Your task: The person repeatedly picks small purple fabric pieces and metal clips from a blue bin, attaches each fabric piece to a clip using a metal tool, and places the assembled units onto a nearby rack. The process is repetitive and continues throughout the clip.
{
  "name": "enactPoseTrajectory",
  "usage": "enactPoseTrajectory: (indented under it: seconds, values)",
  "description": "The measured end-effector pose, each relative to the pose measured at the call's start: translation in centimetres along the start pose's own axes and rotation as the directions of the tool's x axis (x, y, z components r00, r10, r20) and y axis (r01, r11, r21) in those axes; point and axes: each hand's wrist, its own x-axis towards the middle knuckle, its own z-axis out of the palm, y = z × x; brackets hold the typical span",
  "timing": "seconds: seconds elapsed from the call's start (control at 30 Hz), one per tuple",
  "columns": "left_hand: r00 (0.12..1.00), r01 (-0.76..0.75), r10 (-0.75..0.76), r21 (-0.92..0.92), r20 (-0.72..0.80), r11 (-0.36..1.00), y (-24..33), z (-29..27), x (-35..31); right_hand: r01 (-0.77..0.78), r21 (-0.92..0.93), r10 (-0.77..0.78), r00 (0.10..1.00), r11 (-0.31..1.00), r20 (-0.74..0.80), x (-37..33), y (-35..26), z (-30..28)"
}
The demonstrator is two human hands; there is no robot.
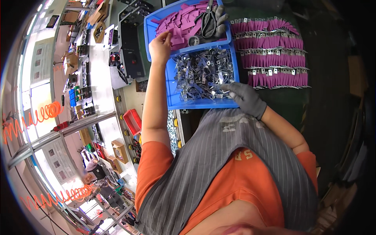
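Observation:
My bare left hand reaches over the upper blue bin, which holds a heap of flat purple pieces. Its thumb and fingers are pinched together at the edge of one purple piece. Below it stands another blue bin, full of loose small metal brackets. My right hand, in a grey glove, is at this bin's near right corner. Its fingers are closed around a small metal bracket, partly hidden by the glove.
Black-handled scissors, a dark glove and a tape roll lie in the upper bin. Rows of brackets with purple pieces on them stand on the dark green table at right. Left are a red bin and a workbench line.

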Motion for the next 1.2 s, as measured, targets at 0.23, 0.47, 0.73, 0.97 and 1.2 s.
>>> enactPoseTrajectory:
  seconds: [0.23,0.47,0.73,0.97,1.2]
  values:
    - [0.999,0.016,-0.035,-0.418,-0.037,0.909,1.8,-1.8,-3.1,-0.082,0.163,0.086,0.996,0.983,-0.018,-0.3,-0.2,-0.5]
    - [0.988,-0.115,0.143,-0.371,0.050,0.921,3.6,1.6,-14.2,0.001,0.387,0.067,0.985,0.922,-0.161,-1.7,-3.3,-3.8]
    - [0.955,-0.135,0.179,-0.190,0.235,0.972,6.6,2.0,-16.1,0.330,-0.011,-0.329,0.942,0.944,-0.069,-0.7,-6.7,-6.1]
    - [0.911,-0.169,0.222,-0.175,0.348,0.970,7.3,2.1,-16.3,0.382,-0.157,-0.372,0.924,0.911,0.092,-0.2,-7.1,-6.2]
    - [0.663,-0.283,0.443,-0.346,0.603,0.895,7.2,1.4,-16.8,-0.035,0.336,-0.068,0.955,0.941,0.290,-0.6,-3.9,-7.7]
